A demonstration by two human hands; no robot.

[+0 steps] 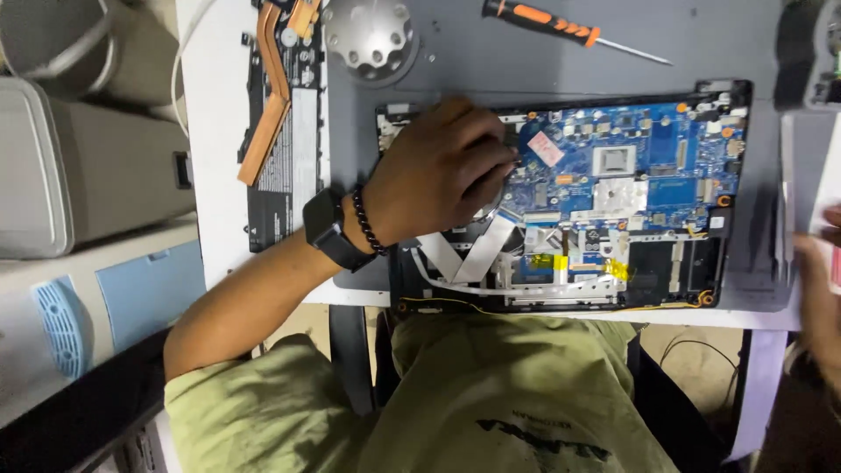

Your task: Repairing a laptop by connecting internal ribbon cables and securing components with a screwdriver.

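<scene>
An opened laptop base lies on a grey mat, its blue motherboard exposed. My left hand, with a black watch and a bead bracelet on the wrist, rests on the board's left part. Its fingers are curled down onto the board by a pink sticker; what they pinch is hidden. White ribbon cables run out from under that hand. My right hand is blurred at the right edge, beside a white sheet.
An orange-and-black screwdriver lies at the back of the mat. Beside it sits a round silver disc with holes. A copper heat pipe rests on a flat black battery at the left. A grey box stands off the table's left.
</scene>
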